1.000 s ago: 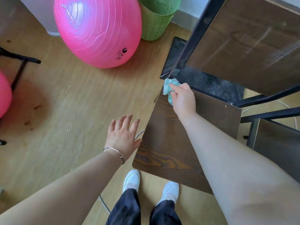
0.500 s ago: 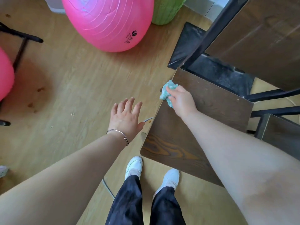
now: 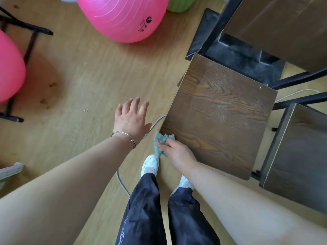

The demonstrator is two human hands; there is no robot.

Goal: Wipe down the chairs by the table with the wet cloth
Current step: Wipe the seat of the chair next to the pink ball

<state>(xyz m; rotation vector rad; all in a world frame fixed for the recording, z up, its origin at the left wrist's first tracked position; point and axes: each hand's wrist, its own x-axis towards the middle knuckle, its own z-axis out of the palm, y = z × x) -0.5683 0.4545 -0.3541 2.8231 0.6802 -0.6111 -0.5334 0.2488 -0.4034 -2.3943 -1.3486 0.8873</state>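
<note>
My right hand (image 3: 178, 153) has dragged the wet cloth (image 3: 160, 141) down the left edge of the chair seat (image 3: 221, 112), from the far corner by the tabletop (image 3: 283, 23) to the near left corner, just above my white shoe (image 3: 150, 163). The fingers of that hand are curled over the teal cloth, pressing it against the seat's corner, and part of the cloth pokes out past the edge. My left hand (image 3: 131, 119) hovers over the wooden floor (image 3: 79, 76) just left of the seat. Its fingers are spread wide and hold nothing, and there is a thin bracelet (image 3: 123, 134) on the wrist. A grey cable (image 3: 155, 123) runs along the floor beside it. A second chair (image 3: 297, 156) stands just right of the first. A pink ball (image 3: 122, 15) rests on the floor farther off.
</note>
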